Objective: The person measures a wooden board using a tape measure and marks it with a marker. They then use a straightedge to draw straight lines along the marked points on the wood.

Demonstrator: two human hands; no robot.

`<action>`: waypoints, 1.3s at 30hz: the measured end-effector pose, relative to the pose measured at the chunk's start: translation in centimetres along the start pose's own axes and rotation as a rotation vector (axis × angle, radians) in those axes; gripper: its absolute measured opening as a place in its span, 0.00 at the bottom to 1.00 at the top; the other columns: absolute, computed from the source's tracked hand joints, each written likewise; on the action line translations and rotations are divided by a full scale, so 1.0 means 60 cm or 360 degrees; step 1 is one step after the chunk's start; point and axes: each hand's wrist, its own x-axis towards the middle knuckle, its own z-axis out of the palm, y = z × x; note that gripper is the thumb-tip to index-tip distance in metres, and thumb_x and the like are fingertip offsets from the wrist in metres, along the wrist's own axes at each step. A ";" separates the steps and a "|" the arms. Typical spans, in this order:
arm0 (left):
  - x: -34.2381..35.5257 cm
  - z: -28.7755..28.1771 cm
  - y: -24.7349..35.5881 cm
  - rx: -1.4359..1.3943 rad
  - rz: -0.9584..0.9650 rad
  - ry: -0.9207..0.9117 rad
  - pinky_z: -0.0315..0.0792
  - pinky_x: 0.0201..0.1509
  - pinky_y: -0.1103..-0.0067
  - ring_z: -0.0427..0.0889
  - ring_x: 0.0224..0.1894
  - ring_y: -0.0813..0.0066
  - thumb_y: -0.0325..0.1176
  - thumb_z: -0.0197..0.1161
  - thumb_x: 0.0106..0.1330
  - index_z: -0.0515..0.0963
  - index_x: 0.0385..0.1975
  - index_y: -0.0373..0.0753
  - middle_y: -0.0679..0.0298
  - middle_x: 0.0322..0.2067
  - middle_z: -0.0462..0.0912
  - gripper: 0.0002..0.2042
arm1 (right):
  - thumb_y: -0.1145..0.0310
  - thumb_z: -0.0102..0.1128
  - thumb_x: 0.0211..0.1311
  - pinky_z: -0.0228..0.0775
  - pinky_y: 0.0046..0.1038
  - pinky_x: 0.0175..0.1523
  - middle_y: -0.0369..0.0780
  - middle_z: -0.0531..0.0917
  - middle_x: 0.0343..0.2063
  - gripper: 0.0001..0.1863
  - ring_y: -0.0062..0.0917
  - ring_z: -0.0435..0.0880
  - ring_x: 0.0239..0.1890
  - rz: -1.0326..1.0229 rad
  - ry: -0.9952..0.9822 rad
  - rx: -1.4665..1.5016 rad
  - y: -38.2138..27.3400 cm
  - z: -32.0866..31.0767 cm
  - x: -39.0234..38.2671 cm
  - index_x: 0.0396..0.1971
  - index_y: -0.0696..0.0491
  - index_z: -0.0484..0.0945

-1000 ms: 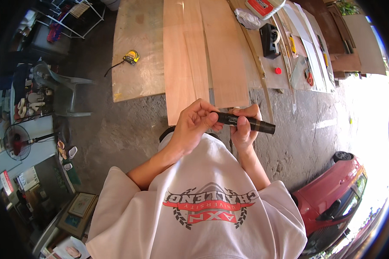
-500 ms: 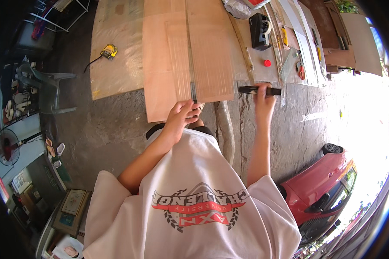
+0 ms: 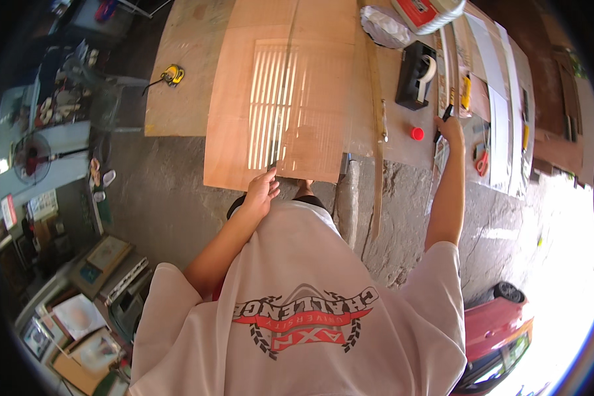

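Two thin light-brown plywood sheets lie side by side, a dark narrow gap between them. The left plywood sheet [image 3: 234, 99] reaches over the table's near edge, as does the right plywood sheet [image 3: 323, 99]. Bright striped reflections cross their glossy surface. My left hand [image 3: 262, 193] is closed at the left sheet's near corner, beside the gap; part of its grip is hidden. Out to the right, my right hand [image 3: 451, 129] is wrapped round a slim black tool [image 3: 437, 136], above the table's right part. The tool's exact kind cannot be made out.
On the table [image 3: 178, 112] lies a yellow tape measure [image 3: 172, 75]. To the right are a black tape dispenser [image 3: 412, 76], a red cap [image 3: 417, 134], orange-handled scissors [image 3: 482, 163], a yellow cutter [image 3: 466, 92] and a white jug [image 3: 429, 14]. A wooden strip [image 3: 378, 185] overhangs the near edge.
My right hand has moved right and farther away with the black tool, which has turned from crosswise to lengthwise. My left hand has shifted slightly left and nearer. The whole view has swung.
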 end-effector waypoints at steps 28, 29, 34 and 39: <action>0.037 0.096 -0.057 -0.0613 0.0226 0.0447 0.59 0.20 0.83 0.65 0.17 0.81 0.33 0.66 0.71 0.77 0.38 0.43 0.72 0.25 0.73 0.05 | 0.59 0.64 0.68 0.71 0.42 0.63 0.46 0.80 0.52 0.18 0.44 0.77 0.59 -0.1434 0.0058 0.0456 -0.669 0.016 0.015 0.54 0.49 0.81; 0.035 0.095 -0.059 -0.0607 0.0223 0.0425 0.61 0.30 0.81 0.67 0.25 0.81 0.35 0.66 0.70 0.78 0.40 0.46 0.74 0.30 0.74 0.05 | 0.59 0.64 0.68 0.71 0.43 0.63 0.46 0.79 0.53 0.19 0.44 0.76 0.60 -0.1456 0.0052 0.0445 -0.686 0.023 0.021 0.55 0.48 0.80; 0.043 0.086 -0.083 -0.0478 0.0206 0.0527 0.65 0.48 0.78 0.71 0.42 0.81 0.36 0.67 0.70 0.80 0.44 0.51 0.76 0.39 0.78 0.07 | 0.57 0.63 0.69 0.69 0.44 0.66 0.45 0.75 0.58 0.21 0.43 0.71 0.65 -0.1331 -0.0185 0.0242 -0.751 0.044 0.027 0.58 0.46 0.78; 0.066 0.084 -0.107 -0.0762 0.0401 0.0548 0.66 0.43 0.81 0.73 0.39 0.80 0.31 0.69 0.67 0.76 0.44 0.47 0.72 0.35 0.80 0.10 | 0.53 0.66 0.66 0.70 0.45 0.64 0.47 0.75 0.57 0.21 0.45 0.72 0.64 -0.1324 -0.0159 0.0191 -0.771 0.054 0.040 0.54 0.47 0.78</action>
